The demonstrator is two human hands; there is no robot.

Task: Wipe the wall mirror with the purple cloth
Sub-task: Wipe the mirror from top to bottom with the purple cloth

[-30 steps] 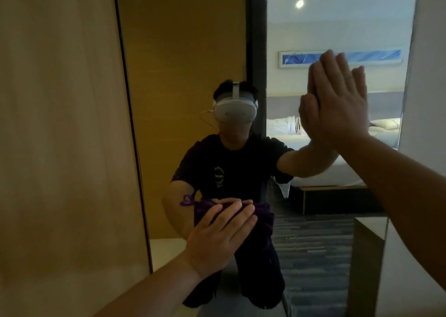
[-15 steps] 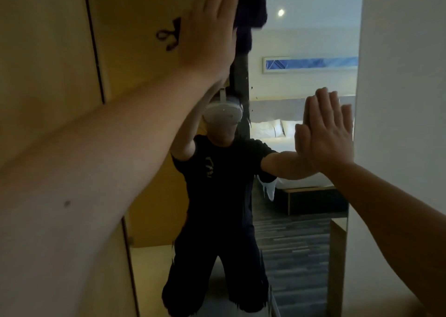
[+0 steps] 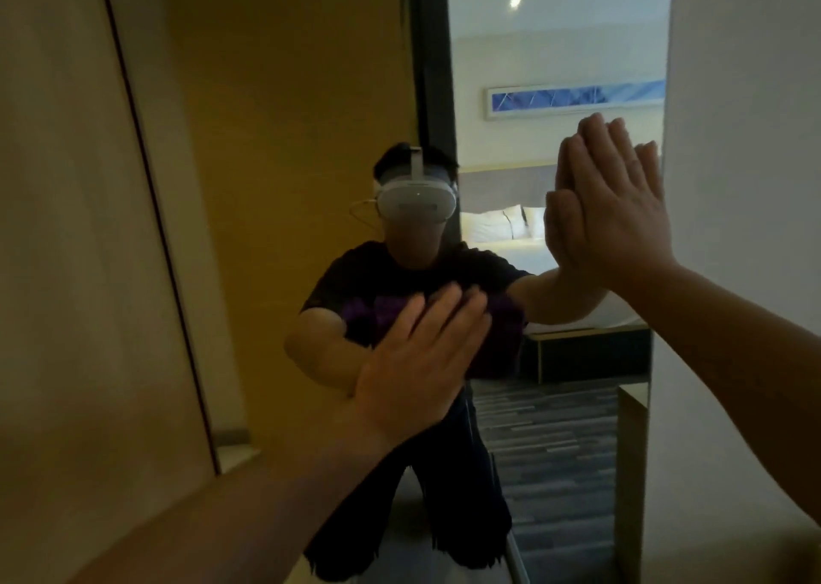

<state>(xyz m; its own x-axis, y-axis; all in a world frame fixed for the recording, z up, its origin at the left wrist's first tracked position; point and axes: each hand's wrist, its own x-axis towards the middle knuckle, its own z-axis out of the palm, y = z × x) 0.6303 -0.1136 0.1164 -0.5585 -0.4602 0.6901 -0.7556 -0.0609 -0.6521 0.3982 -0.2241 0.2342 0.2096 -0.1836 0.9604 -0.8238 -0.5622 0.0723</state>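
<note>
On the wall mirror (image 3: 555, 50), flat left hand (image 3: 417, 370) presses purple cloth (image 3: 377, 312); right hand (image 3: 617, 210) open.

Both forearms enter from the lower edge of the frame and are bare to the point where they leave it; no sleeve, watch or ring is visible on either. The left hand (image 3: 422, 357) sits at centre frame, the right hand (image 3: 617, 210) at upper right.

The reflection at centre frame shows the worn items. A white headset (image 3: 417, 199) covers the upper face, with a white strap running over dark hair and a thin cable looping off one side. The torso carries a black short-sleeved T-shirt (image 3: 355, 281). The legs carry dark trousers (image 3: 448, 517) with ragged hems.
</note>
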